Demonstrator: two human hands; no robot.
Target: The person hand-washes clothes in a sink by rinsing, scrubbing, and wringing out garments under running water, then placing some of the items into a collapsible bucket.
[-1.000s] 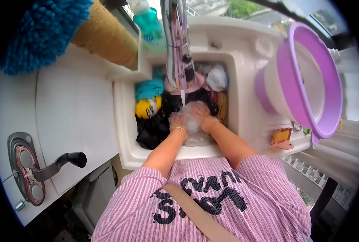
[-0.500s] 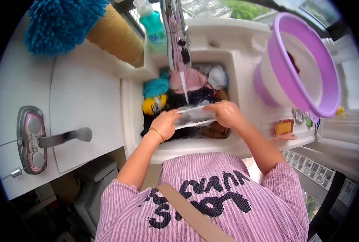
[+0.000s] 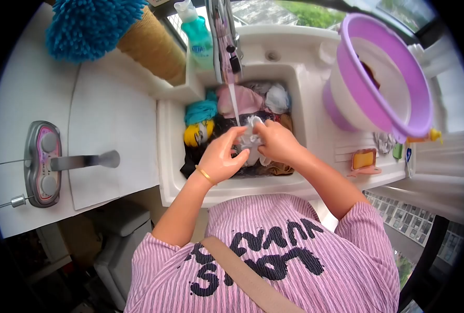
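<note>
Water runs from the chrome faucet (image 3: pixel 224 47) into the sink (image 3: pixel 174 182). Beneath the stream, a bunched white cloth (image 3: pixel 251 136) is gripped by my right hand (image 3: pixel 278 142). My left hand (image 3: pixel 223 155) is at the left of this cloth, its fingers and thumb apart. Around them in the sink lie a teal cloth (image 3: pixel 201 111), a yellow cloth (image 3: pixel 198 134), a pink cloth (image 3: pixel 239 101), a white bundle (image 3: pixel 278 99), and black and brown cloths partly hidden by my hands.
A purple and white bucket (image 3: pixel 341 94) stands on the right ledge, near a sponge (image 3: pixel 364 158) in a holder. Behind the sink is a green soap bottle (image 3: pixel 199 41). On the left are a rope-wrapped post (image 3: pixel 153 47) with blue bristles and a grey device (image 3: pixel 46 164).
The white cloth, stretched between both hands half a second ago, is now bunched up. My left hand has opened away from it, and my right hand has moved left. The view has shifted slightly.
</note>
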